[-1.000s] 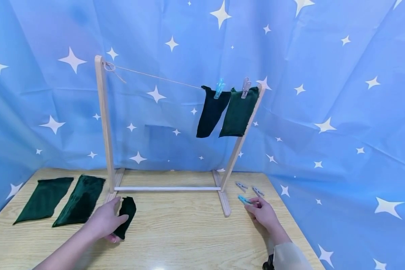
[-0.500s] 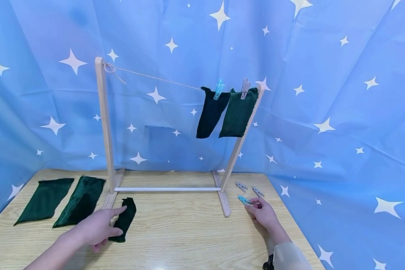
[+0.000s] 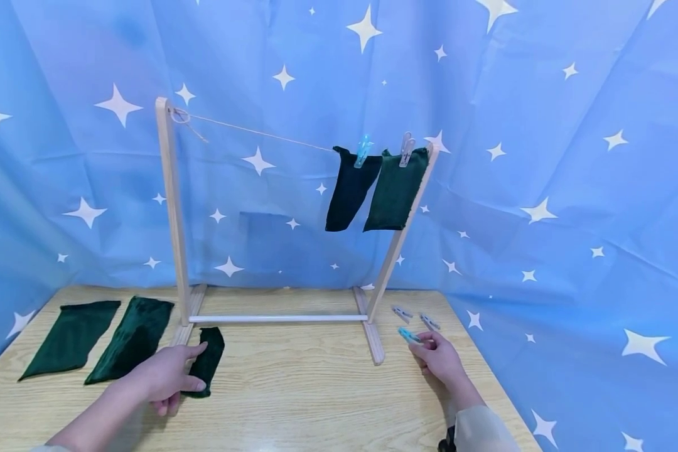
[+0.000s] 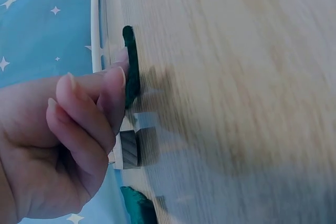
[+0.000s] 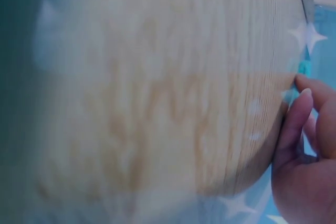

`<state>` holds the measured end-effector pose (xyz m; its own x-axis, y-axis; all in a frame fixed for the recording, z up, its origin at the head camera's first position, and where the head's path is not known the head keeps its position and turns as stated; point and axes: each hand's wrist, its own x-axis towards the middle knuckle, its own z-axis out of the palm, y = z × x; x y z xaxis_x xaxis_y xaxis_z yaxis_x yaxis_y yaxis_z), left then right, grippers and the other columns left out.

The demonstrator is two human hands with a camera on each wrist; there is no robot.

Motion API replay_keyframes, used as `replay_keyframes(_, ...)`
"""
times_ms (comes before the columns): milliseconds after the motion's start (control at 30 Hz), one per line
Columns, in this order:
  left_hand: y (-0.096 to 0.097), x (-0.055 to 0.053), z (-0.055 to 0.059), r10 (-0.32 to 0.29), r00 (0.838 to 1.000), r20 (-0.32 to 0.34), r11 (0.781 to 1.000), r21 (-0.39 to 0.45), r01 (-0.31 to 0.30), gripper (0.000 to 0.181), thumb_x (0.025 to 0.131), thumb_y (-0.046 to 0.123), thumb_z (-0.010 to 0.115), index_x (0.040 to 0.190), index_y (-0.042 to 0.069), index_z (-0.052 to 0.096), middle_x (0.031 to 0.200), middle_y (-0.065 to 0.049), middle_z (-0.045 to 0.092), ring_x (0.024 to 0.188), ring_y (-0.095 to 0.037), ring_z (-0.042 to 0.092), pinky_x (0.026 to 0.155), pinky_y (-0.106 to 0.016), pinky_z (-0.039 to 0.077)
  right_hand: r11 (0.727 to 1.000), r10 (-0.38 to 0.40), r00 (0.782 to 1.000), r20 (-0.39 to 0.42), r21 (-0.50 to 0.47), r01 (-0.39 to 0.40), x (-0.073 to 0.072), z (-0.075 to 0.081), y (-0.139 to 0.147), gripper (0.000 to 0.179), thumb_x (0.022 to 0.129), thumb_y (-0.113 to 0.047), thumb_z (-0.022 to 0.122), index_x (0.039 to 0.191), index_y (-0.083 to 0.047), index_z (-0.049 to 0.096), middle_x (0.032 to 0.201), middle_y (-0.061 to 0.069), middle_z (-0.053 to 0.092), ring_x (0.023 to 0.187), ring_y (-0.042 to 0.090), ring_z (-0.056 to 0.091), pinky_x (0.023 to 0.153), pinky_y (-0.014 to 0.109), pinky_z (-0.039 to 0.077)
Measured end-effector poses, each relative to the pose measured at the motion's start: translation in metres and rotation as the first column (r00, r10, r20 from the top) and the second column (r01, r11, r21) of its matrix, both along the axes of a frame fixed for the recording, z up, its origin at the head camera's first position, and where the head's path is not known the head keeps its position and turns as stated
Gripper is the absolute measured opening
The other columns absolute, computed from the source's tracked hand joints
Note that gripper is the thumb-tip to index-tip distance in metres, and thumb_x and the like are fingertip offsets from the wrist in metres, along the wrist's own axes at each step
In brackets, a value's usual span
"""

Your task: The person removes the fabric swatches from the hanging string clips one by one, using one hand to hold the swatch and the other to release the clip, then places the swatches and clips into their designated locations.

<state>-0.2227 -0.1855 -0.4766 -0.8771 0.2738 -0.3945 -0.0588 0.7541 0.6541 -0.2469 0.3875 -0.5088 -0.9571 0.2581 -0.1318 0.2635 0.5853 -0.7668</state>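
Observation:
In the head view, my left hand [image 3: 169,373] is over a small dark green velvety cloth [image 3: 210,361] on the table. Its thumb and index finger touch the left side of this cloth. From the left wrist, the cloth [image 4: 132,72] shows edge-on at the fingertips, while the other fingers bend back toward the palm. At the right, my right hand [image 3: 443,361] pinches a light blue clothespin [image 3: 409,336] between thumb and fingers, low over the table. The right wrist view catches just a turquoise bit of that clothespin [image 5: 304,67] past the fingertips.
Two grey clothespins [image 3: 402,314] lie beyond the right hand. A wooden stand [image 3: 175,220] carries a string [image 3: 260,133], where two green cloths [image 3: 395,194] hang from a blue and a grey clothespin. Two more green cloths [image 3: 73,339] lie flat at the left.
My left hand has shifted left from its hold around the small cloth, and its index finger has straightened onto it. The cloth lies flatter. My right hand keeps its place with the blue clothespin.

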Motion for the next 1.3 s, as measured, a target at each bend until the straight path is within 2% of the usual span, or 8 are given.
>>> replay_keyframes(333, 0.000, 0.000, -0.002, -0.009, 1.000, -0.008, 1.000, -0.009, 0.009, 0.087, 0.100, 0.021, 0.082, 0.172, 0.004, 0.035, 0.055, -0.013, 0.066, 0.037, -0.016, 0.057, 0.044, -0.032, 0.056, 1.000, -0.016, 1.000, 0.001, 0.008, 0.016, -0.004, -0.005, 0.003, 0.040, 0.106, -0.029, 0.075, 0.136, -0.007, 0.062, 0.099, 0.004, 0.060, 0.073, 0.016, 0.060, 0.060, 0.029, 0.055)
replay_keyframes(500, 0.000, 0.000, -0.001, -0.002, 1.000, 0.001, 1.000, -0.007, 0.002, 0.087, 0.100, 0.021, 0.082, 0.172, 0.005, 0.035, 0.056, -0.014, 0.066, 0.037, -0.016, 0.057, 0.045, -0.032, 0.056, 0.999, -0.025, 1.000, -0.001, 0.046, 0.025, -0.008, -0.008, 0.002, 0.041, 0.104, -0.032, 0.076, 0.136, -0.009, 0.062, 0.097, 0.005, 0.060, 0.070, 0.017, 0.061, 0.059, 0.029, 0.054)
replay_keyframes(733, -0.001, 0.001, -0.002, 0.018, 1.000, 0.006, 1.000, 0.013, -0.018, 0.086, 0.100, 0.022, 0.082, 0.171, 0.006, 0.036, 0.056, -0.013, 0.066, 0.038, -0.016, 0.057, 0.044, -0.030, 0.054, 0.998, -0.029, 1.000, 0.010, 0.060, 0.029, -0.010, -0.008, 0.001, 0.045, 0.105, -0.032, 0.075, 0.140, -0.008, 0.060, 0.102, 0.007, 0.059, 0.070, 0.017, 0.060, 0.059, 0.029, 0.054)
replay_keyframes(967, -0.004, 0.005, 0.000, 0.028, 0.999, 0.021, 0.995, 0.095, -0.030, 0.086, 0.102, 0.021, 0.080, 0.172, 0.007, 0.034, 0.056, -0.013, 0.066, 0.038, -0.015, 0.053, 0.043, -0.029, 0.051, 0.998, -0.025, 1.000, 0.008, 0.057, 0.024, -0.007, -0.004, 0.000, 0.050, 0.104, -0.034, 0.076, 0.143, -0.007, 0.059, 0.107, 0.010, 0.061, 0.074, 0.018, 0.063, 0.061, 0.030, 0.057)
replay_keyframes(1067, -0.007, 0.006, 0.001, 0.010, 1.000, 0.011, 0.990, 0.138, -0.012, 0.086, 0.102, 0.023, 0.080, 0.173, 0.006, 0.032, 0.059, -0.013, 0.067, 0.037, -0.013, 0.052, 0.042, -0.027, 0.049, 0.999, -0.026, 1.000, 0.009, 0.040, 0.026, -0.004, -0.001, 0.000, 0.054, 0.104, -0.036, 0.077, 0.145, -0.007, 0.058, 0.110, 0.011, 0.062, 0.075, 0.018, 0.064, 0.062, 0.030, 0.057)
replay_keyframes(1233, -0.012, 0.007, 0.003, -0.048, 0.998, -0.042, 0.964, 0.261, 0.058, 0.083, 0.104, 0.030, 0.078, 0.170, 0.001, 0.037, 0.066, -0.012, 0.071, 0.036, -0.012, 0.052, 0.041, -0.026, 0.045, 0.998, -0.021, 1.000, -0.009, -0.063, 0.020, 0.004, 0.003, 0.002, 0.061, 0.106, -0.033, 0.076, 0.153, -0.001, 0.052, 0.113, 0.012, 0.062, 0.079, 0.017, 0.062, 0.064, 0.029, 0.059)
replay_keyframes(1300, -0.012, 0.007, 0.004, -0.052, 0.997, -0.063, 0.950, 0.305, 0.069, 0.080, 0.105, 0.033, 0.077, 0.167, 0.000, 0.041, 0.069, -0.011, 0.072, 0.038, -0.014, 0.055, 0.041, -0.027, 0.045, 0.993, -0.012, 1.000, -0.028, -0.117, 0.009, 0.006, 0.004, 0.003, 0.061, 0.108, -0.030, 0.074, 0.154, 0.002, 0.049, 0.115, 0.014, 0.063, 0.081, 0.018, 0.063, 0.064, 0.029, 0.061)
